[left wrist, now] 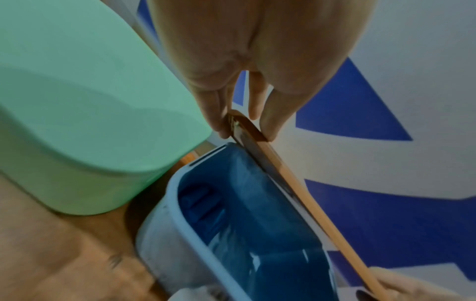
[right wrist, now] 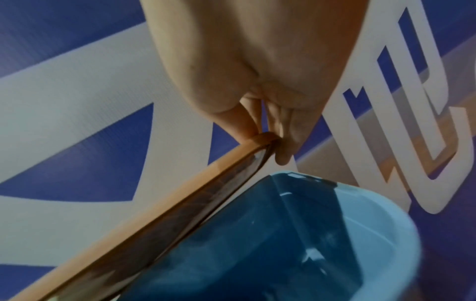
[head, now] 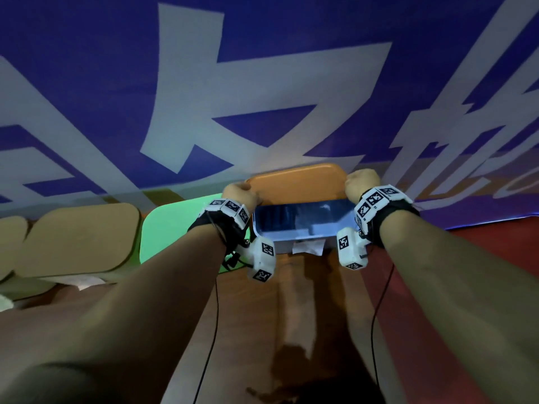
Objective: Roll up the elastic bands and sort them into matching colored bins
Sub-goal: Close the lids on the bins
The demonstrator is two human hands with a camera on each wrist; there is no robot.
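Brown wooden tabletop lies nearest, bare between the forearms; on it stands a light-blue plastic bin, its inside showing dark blue contents too blurred to name; a mint-green plastic bin sits just beside it on the left, top closed over, with tan bins further left; above the blue bin's far rim, a flat orange plastic lid is held upright, left hand and right hand each pinching one end; beyond hangs a blue banner with white characters.
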